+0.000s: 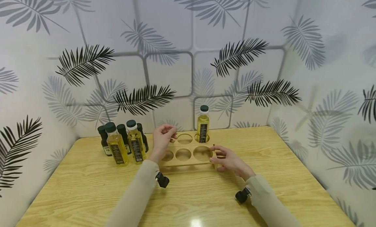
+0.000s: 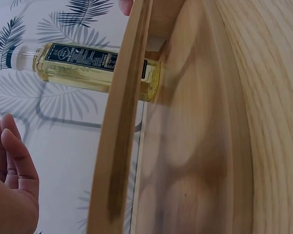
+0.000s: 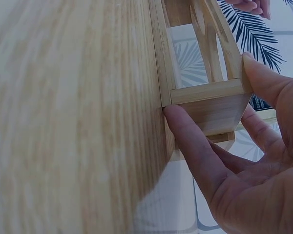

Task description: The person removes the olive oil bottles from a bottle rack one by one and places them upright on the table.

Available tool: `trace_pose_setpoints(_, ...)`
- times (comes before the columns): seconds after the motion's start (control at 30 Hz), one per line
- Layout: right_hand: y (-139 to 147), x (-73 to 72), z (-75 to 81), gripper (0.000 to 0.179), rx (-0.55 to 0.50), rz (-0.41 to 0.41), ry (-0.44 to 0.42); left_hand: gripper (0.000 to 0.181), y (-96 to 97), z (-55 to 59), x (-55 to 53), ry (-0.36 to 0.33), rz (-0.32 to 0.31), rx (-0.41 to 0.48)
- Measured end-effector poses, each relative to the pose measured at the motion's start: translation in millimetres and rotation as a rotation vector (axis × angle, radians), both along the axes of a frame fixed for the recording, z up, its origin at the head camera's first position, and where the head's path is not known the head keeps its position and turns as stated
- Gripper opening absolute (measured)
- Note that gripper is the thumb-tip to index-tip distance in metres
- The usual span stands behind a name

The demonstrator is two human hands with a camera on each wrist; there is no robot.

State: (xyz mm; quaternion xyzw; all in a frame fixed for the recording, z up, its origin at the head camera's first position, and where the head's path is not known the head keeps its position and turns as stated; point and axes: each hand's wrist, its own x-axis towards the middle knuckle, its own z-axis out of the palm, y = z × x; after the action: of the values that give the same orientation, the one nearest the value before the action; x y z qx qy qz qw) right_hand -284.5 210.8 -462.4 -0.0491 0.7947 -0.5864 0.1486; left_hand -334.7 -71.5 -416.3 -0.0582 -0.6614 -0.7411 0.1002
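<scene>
A two-tiered wooden bottle rack (image 1: 188, 146) with round holes stands mid-table. One clear bottle of yellow oil (image 1: 203, 127) with a dark green cap sits upright in the rear right hole. My right hand (image 1: 227, 160) grips the rack's right end; in the right wrist view the thumb lies at the upper edge and a finger (image 3: 198, 141) at the bottom corner of the end panel. Over the rack's left rear part hovers my left hand (image 1: 164, 137), fingers loosely bent and holding nothing. It covers part of the left holes.
Left of the rack, two more yellow oil bottles (image 1: 117, 148) stand in front of several smaller dark bottles (image 1: 104, 138) with black caps. The wood-grain table (image 1: 97, 187) meets a leaf-patterned wall (image 1: 176, 112) behind and at both sides.
</scene>
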Motion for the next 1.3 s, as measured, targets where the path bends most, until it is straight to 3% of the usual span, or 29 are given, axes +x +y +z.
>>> trace_pose_setpoints(0.33, 0, -1.3, -0.5, 0.055, 0.003, 0.000, -0.013, 0.011, 19.0, -1.4, -10.8, -0.020, 0.025, -0.057)
trace_pose_setpoints(0.47, 0, -1.5, -0.5, 0.055, 0.003, 0.010, -0.015, 0.012, 26.6, -0.6, -17.4, -0.034, 0.007, -0.088)
trace_pose_setpoints(0.63, -1, -1.3, 0.8, 0.055, -0.001, 0.008, -0.020, 0.020, 42.6, 4.0, -23.7, -0.073, -0.041, -0.109)
trace_pose_setpoints(0.73, -1, -1.0, 1.6, 0.055, -0.001, 0.005, -0.022, 0.025, 52.6, 11.5, -20.2, -0.091, -0.073, -0.116)
trace_pose_setpoints(0.93, 0, 1.7, 2.9, 0.057, 0.003, 0.006, -0.027, 0.040, 67.8, 14.0, -23.2, -0.114, -0.102, -0.139)
trace_pose_setpoints(1.1, 0, -0.3, 2.4, 0.057, 0.002, -0.003, -0.016, 0.051, 76.7, 13.9, -29.2, -0.106, -0.121, -0.186)
trace_pose_setpoints(1.3, 0, -0.1, 1.5, 0.057, -0.006, -0.007, -0.016, 0.058, 84.0, 7.5, -35.2, -0.103, -0.159, -0.184)
